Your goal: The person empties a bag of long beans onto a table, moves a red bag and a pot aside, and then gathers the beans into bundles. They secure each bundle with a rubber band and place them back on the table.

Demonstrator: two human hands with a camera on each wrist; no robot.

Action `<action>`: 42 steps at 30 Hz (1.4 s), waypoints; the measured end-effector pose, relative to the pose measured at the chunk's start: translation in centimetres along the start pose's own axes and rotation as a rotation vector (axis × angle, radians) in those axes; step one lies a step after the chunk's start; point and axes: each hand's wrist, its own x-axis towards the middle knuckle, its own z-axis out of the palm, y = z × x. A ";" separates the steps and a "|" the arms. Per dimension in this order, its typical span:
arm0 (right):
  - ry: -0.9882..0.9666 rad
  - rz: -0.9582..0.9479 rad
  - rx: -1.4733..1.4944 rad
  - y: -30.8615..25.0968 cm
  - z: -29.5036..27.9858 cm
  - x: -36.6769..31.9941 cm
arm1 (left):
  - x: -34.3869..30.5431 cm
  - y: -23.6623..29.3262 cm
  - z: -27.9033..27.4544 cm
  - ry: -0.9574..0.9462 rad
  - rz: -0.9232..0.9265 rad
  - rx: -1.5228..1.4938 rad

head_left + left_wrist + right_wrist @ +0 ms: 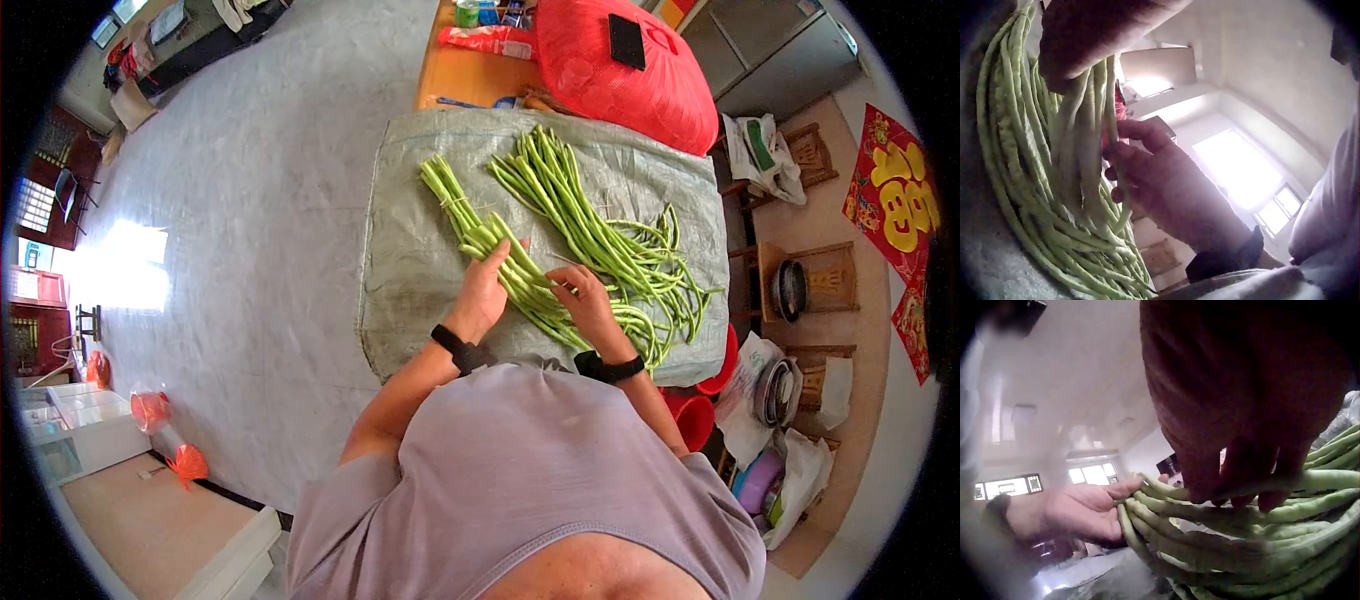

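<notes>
My left hand (pixel 483 292) grips a bunch of long green beans (pixel 520 268), its fingers under them and the thumb on top. Just right of it, my right hand (pixel 588 303) pinches a bean on the same bunch; in the left wrist view this hand (pixel 1175 190) has its fingertips on one bean. Up and to the left lies a tied bundle (pixel 448 190), its lower part meeting the held beans. A larger loose pile (pixel 570 205) spreads to the right. In the right wrist view my left hand (pixel 1085 511) holds the bean ends.
A grey-green woven sheet (pixel 400 270) lies under the beans. Beyond it are a red bag (pixel 610 90) with a black phone (pixel 627 42) on top and a wooden tabletop (pixel 440 80). Red buckets (pixel 690 418) and chairs (pixel 828 275) stand at the right.
</notes>
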 end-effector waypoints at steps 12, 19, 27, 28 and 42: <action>0.123 -0.188 -0.259 -0.7 0.3 0.0 | 0.5 0.7 3.0 -0.059 -0.019 0.164; 0.170 -0.034 -0.228 0.4 2.1 1.1 | 2.4 -0.1 4.9 -0.212 0.005 0.060; 0.048 0.071 -0.188 -1.7 -1.0 0.0 | 1.0 -0.7 7.8 -0.251 -0.110 0.237; 0.142 0.020 -0.164 -1.3 -1.1 -0.3 | 0.7 -0.8 8.6 -0.268 -0.129 0.247; 0.485 -0.052 -0.218 6.8 -8.8 -4.9 | -5.2 0.9 23.0 -0.762 -0.024 0.373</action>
